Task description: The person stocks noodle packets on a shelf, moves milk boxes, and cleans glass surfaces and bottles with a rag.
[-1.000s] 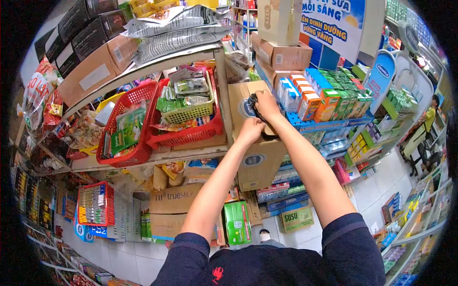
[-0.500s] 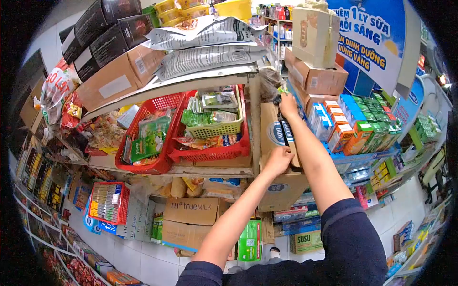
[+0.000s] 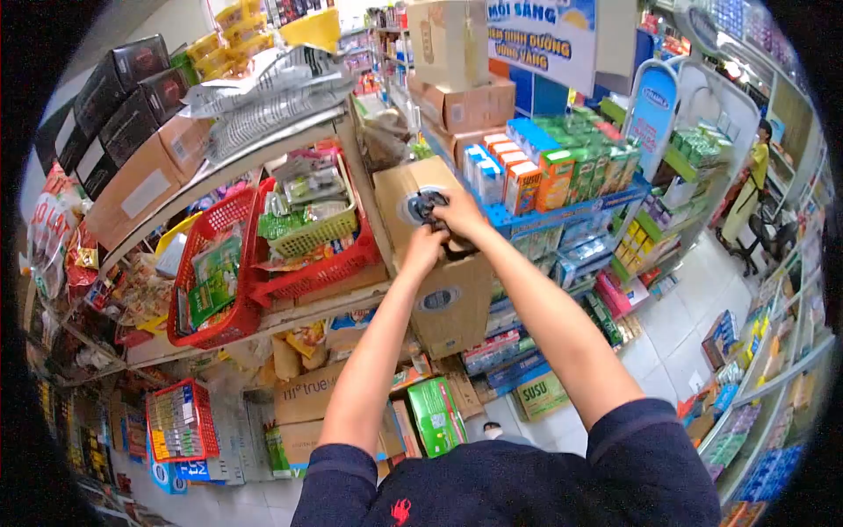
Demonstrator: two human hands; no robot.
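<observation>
Both my hands are over a brown cardboard box [image 3: 394, 187] with a round blue-and-white logo. My right hand [image 3: 462, 216] closes around a bunched black strap [image 3: 429, 203], which lies in front of the logo. Just below and to the left, my left hand [image 3: 425, 247] has its fingers curled at the lower part of the same black strap. A dark loop shows between the two hands and the box edge. The exact shape of the strap is partly hidden by my fingers.
Left of the box, red baskets [image 3: 211, 325] of packets stand on a shelf. Milk cartons [image 3: 527, 189] fill a blue rack at right. Below are a green box [image 3: 436, 417] and a SUSU carton [image 3: 543, 395]. A person [image 3: 752, 189] is far right.
The strap was stretched long between my hands and is now bunched up. My right hand has come down close to my left. The view has turned to the right.
</observation>
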